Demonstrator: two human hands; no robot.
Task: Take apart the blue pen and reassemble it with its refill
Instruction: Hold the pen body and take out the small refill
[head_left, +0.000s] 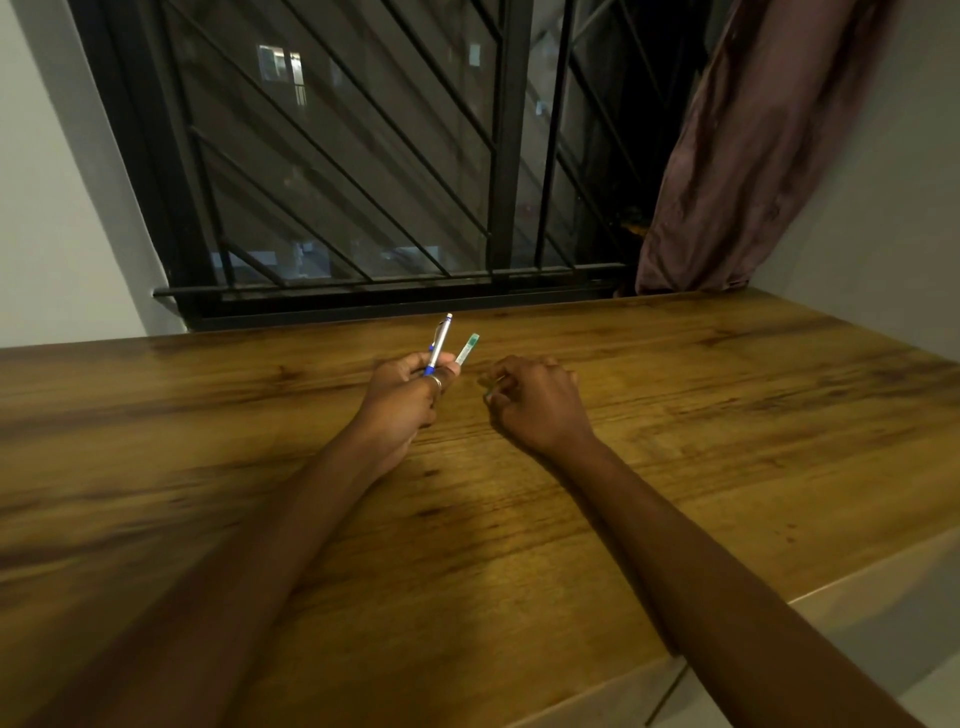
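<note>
At the far middle of the wooden desk (727, 415), just in front of a barred window (337, 156) with a curtain (753, 156) drawn to its right, both your hands are stretched forward, close together but not touching. Your left hand (410, 395) grips the blue pen (439, 345) with fingers curled round its lower part, so the silver barrel, with blue at the clip and the grip, sticks up and away from you. Just beside it, in the same hand, stands a clear piece with a green tip (466, 349); whether that is the refill or something else is too small to tell. Your right hand (535, 400) hovers low over the desk with fingers curled inward. A small greenish speck shows at its fingertips, but you cannot tell whether it pinches a part or holds nothing.

As a judgement: the visible barrel looks whole, and its lower end is hidden in your grip, so the taking apart seems at most barely under way. Separating the pen, handling the refill and putting everything together all appear to be left.
</note>
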